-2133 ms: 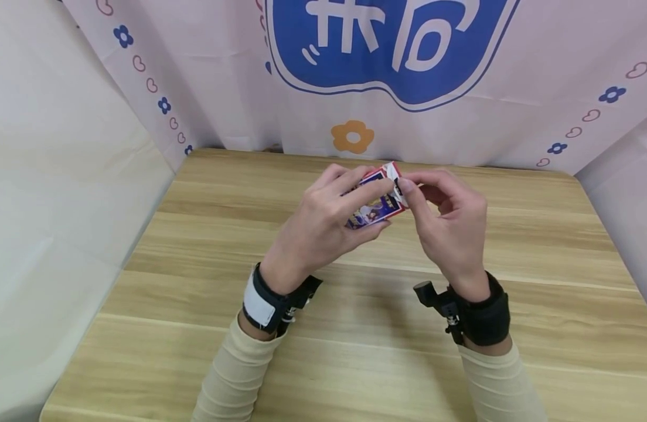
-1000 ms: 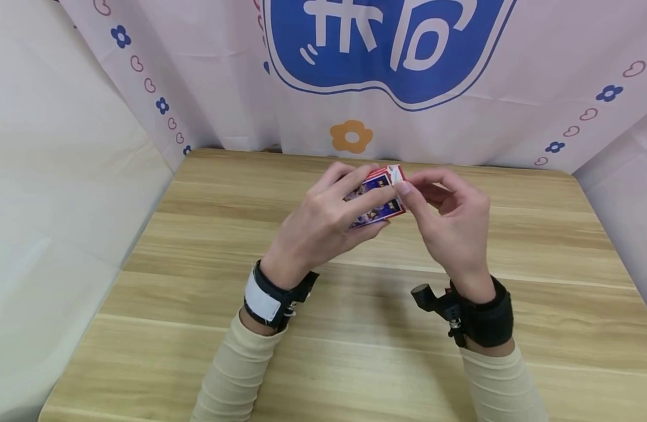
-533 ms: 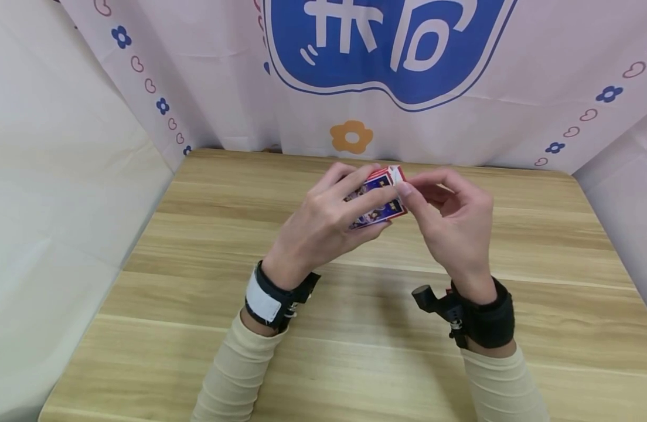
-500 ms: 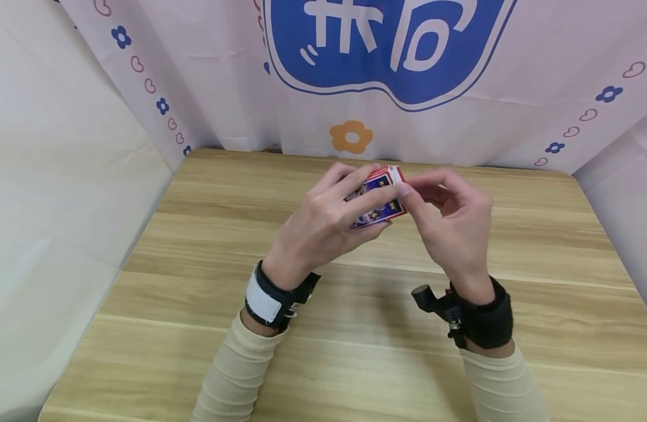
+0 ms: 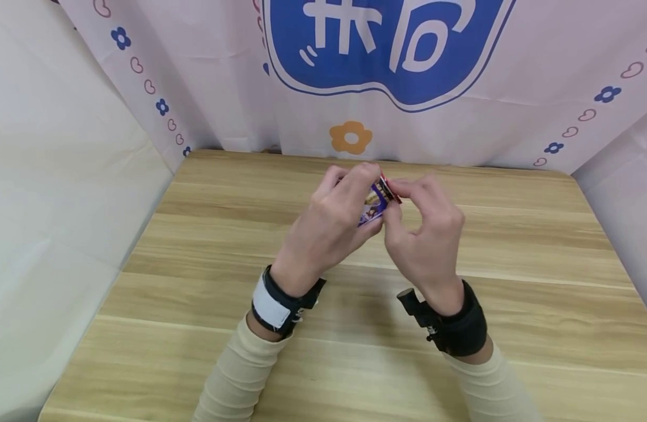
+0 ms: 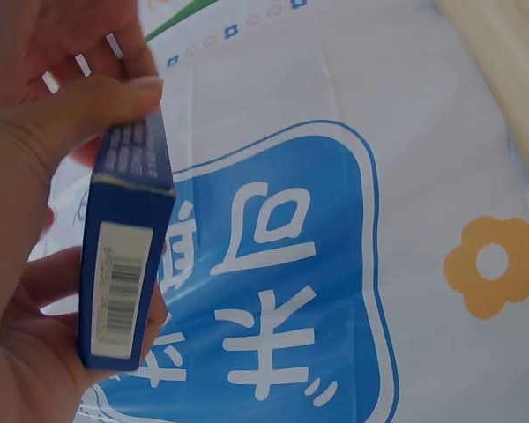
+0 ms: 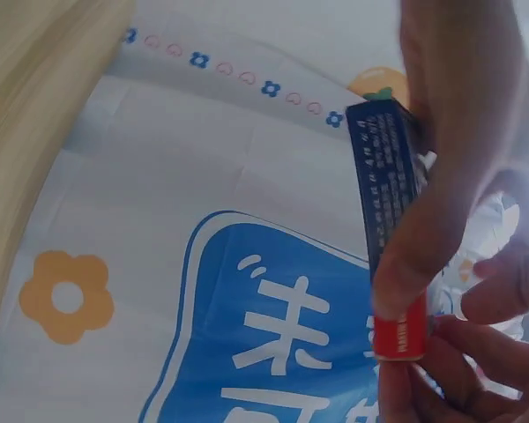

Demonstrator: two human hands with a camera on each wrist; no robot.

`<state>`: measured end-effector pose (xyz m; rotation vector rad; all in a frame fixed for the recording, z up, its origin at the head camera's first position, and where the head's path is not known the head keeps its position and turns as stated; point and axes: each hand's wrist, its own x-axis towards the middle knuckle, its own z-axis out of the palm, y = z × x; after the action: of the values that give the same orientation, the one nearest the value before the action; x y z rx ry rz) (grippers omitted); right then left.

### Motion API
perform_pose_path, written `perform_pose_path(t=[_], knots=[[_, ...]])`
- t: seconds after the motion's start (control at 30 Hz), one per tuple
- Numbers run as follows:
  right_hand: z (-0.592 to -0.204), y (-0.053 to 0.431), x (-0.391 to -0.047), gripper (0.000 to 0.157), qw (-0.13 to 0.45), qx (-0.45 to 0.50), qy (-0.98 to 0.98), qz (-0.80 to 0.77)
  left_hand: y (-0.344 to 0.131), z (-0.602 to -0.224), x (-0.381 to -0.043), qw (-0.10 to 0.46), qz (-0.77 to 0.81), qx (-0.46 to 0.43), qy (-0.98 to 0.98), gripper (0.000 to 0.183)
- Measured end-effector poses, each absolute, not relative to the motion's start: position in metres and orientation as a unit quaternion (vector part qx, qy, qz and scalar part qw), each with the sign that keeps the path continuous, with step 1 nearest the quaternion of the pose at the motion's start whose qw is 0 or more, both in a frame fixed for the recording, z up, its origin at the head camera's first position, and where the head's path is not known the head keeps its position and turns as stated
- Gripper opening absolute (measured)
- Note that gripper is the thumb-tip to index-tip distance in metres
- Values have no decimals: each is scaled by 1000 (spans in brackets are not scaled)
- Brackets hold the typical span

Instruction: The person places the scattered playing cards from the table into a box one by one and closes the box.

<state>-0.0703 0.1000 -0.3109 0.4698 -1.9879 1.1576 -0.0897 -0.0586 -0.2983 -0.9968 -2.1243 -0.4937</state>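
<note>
A small flat cardboard box (image 5: 375,203), like a playing-card box, is raised above the table, its blue-purple printed front facing up. My left hand (image 5: 331,217) grips it from the left, thumb along the near edge and fingers over the far side. At the right end my right hand (image 5: 426,228) pinches with thumb and index finger. The left wrist view shows the blue base with a white barcode label (image 6: 121,291). Small white text runs along the narrow side, and the red end (image 7: 401,335) shows in the right wrist view between fingers. The contents are hidden.
A wood-grain table (image 5: 197,281) lies below both hands. Behind it hangs a white cloth with a blue sign (image 5: 376,70) and an orange flower (image 5: 351,138). White sheeting (image 5: 54,205) borders the left side. Each wrist wears a black strap (image 5: 457,334) with a small camera.
My right hand has moved left and its thumb has dropped lower on the box end. White at that end gave way to red and dark. My left index finger has drawn back off the front.
</note>
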Motion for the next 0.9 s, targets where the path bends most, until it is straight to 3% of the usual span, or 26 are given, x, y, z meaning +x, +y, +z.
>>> perform_pose_path(t=[0.13,0.3,0.43,0.5,0.6,0.73,0.8,0.9], knots=[[-315,91,-66,37,390,191,-794,426,-57,-298,-87,394,-122,-356,-839,53],[-312,90,-61,59,345,234,-803,425,-58,-296,-84,419,-71,-314,-849,45],[-305,96,-56,90,247,298,-835,392,-56,-299,-84,381,-177,-287,-861,57],[-306,95,-56,104,227,312,-854,348,-52,-302,-84,352,-241,-275,-861,58],[-314,90,-58,105,277,298,-875,261,-45,-307,-84,318,-294,-260,-863,48],[-325,88,-68,87,333,270,-869,247,-41,-312,-85,290,-330,-231,-868,50],[-327,93,-76,89,314,276,-867,272,-41,-313,-86,268,-344,-218,-873,58],[-330,109,-96,95,235,291,-876,305,-43,-315,-90,213,-343,-205,-892,63]])
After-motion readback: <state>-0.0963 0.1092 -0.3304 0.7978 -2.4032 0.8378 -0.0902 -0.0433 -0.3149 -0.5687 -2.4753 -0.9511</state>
